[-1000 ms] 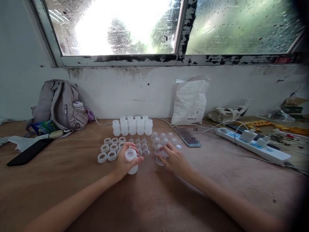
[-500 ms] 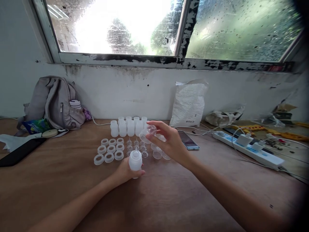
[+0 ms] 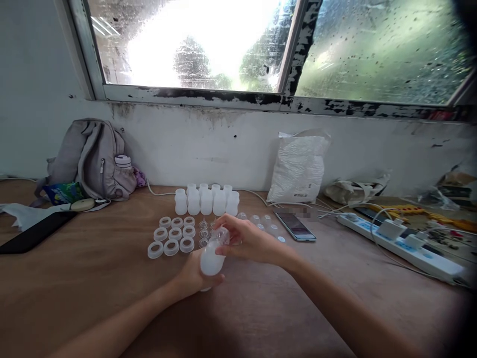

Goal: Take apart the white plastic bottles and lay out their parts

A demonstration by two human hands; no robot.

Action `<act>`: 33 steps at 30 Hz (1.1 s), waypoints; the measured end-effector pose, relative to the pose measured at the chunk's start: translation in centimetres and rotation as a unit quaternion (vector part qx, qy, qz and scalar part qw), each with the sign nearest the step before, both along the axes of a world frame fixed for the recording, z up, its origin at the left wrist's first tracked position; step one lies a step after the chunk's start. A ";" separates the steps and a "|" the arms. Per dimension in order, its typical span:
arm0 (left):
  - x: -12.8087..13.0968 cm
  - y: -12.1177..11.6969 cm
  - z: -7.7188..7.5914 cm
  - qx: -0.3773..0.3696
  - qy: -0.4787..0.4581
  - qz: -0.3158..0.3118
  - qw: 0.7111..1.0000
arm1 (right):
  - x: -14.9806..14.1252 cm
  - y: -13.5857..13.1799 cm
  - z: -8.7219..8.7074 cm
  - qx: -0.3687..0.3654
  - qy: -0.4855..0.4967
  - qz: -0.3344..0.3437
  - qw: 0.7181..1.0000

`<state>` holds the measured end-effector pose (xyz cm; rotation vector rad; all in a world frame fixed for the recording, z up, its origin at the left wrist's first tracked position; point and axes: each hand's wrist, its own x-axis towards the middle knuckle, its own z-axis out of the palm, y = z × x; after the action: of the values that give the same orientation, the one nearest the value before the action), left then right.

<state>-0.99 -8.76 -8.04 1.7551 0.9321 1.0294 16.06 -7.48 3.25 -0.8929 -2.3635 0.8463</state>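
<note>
My left hand (image 3: 191,274) is wrapped around a frosted white baby bottle (image 3: 211,262) in front of me, its top tilted a little to the right. My right hand (image 3: 250,241) grips a clear domed cap (image 3: 222,234) at the bottle's top; whether the cap is seated I cannot tell. Just beyond the hands stand clear nipples (image 3: 203,233), partly hidden by my right fingers. To their left lie white collar rings (image 3: 171,247) in rows. Several frosted bottles (image 3: 206,201) stand behind, and more clear caps (image 3: 267,222) sit right of my right hand.
A phone (image 3: 295,226) lies beyond my right forearm, with a white power strip (image 3: 402,247) and cables further right. Against the wall stand a white plastic package (image 3: 298,169) and a grey backpack (image 3: 89,159). A black flat object (image 3: 37,233) lies at the left.
My right hand has brought the clear cap down and left onto the top of the bottle. The bottle, upright before, now leans. The whole view has shifted slightly.
</note>
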 end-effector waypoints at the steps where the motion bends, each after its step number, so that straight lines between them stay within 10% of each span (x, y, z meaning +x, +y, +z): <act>1: 0.0 -0.1 0.1 0.004 0.002 -0.003 1.000 | 0.2 0.1 0.2 -0.015 0.001 0.011 1.000; 33: 0.7 -1.4 1.8 0.007 0.131 0.007 0.991 | 1.7 -0.7 -1.5 -0.002 -0.052 -0.001 0.999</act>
<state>-0.33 -10.13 -6.24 1.9300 1.1016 0.8277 17.81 -8.16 1.71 -0.9630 -2.4502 0.8234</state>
